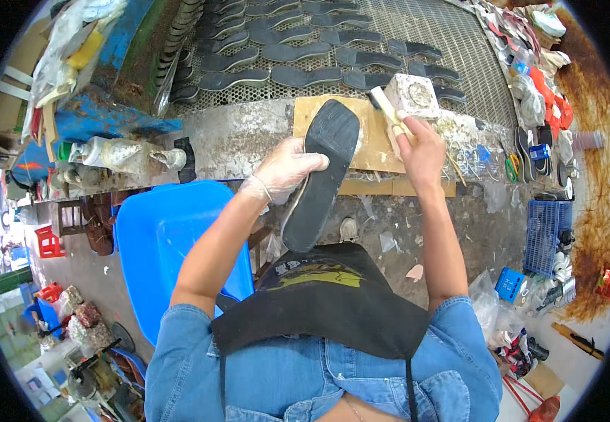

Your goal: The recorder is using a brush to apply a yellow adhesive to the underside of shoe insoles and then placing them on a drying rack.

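With the sole as the clock's centre, a bottle [118,153] lies at 9 o'clock on the table [234,130], well clear of the work.

The left hand [280,170], in a thin clear glove, is closed on the long edge of the black sole [322,186], its thumb across the face. The sole is held up in front of the body, tilted, its wide end toward 1 o'clock and its other end toward 7, just above the apron [319,285]; I cannot tell whether they touch. A good hold would keep that end off the cloth, with the thumb moved back toward the rim so that it covers less of the face.

At 12 o'clock more soles lie in rows on the mesh [249,105]. The board [370,119] lies beyond the held sole, a sensible place for drips.

Toward 2 o'clock the right hand [421,151] grips what looks like a brush [387,105], close by the crusted pot [414,97]; its bristles are hard to make out. A light load, wiped on the rim, and even strokes along the sole's length should avoid runs.

At 3 o'clock the scissors [512,167] are out of the way.
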A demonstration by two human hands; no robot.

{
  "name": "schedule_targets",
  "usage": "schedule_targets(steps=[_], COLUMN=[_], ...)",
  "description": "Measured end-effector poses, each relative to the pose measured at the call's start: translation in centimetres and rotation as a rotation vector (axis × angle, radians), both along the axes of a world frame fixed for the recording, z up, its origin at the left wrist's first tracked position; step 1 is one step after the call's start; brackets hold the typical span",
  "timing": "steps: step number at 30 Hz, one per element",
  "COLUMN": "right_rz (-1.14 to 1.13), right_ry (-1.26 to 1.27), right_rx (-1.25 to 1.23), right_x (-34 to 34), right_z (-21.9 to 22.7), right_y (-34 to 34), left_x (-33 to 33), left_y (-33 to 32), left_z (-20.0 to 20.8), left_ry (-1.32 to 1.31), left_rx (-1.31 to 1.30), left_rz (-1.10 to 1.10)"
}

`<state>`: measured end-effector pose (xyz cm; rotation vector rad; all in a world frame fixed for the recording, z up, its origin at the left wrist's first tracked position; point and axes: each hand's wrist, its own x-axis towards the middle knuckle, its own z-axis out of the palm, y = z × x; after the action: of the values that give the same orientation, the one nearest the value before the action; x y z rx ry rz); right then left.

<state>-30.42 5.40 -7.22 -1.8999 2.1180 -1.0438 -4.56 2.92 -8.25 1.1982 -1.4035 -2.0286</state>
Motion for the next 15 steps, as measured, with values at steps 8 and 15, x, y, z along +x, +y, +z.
schedule_targets(steps=[8,15], right_rz=[0.002,-0.223], right_ry=[0.104,0.182], right_rx=[0.165,0.216], right_x=[0.0,-10.3], right_z=[0.1,-5.4], right_y=[0.2,4.9], left_x=[-1.8,0.5], left_y=[1.8,-0.4], left_z=[-0.6,-3.5], left_ry=[0.045,0.092], left_rx=[-0.012,0.021], left_rz=[0.01,0.311])
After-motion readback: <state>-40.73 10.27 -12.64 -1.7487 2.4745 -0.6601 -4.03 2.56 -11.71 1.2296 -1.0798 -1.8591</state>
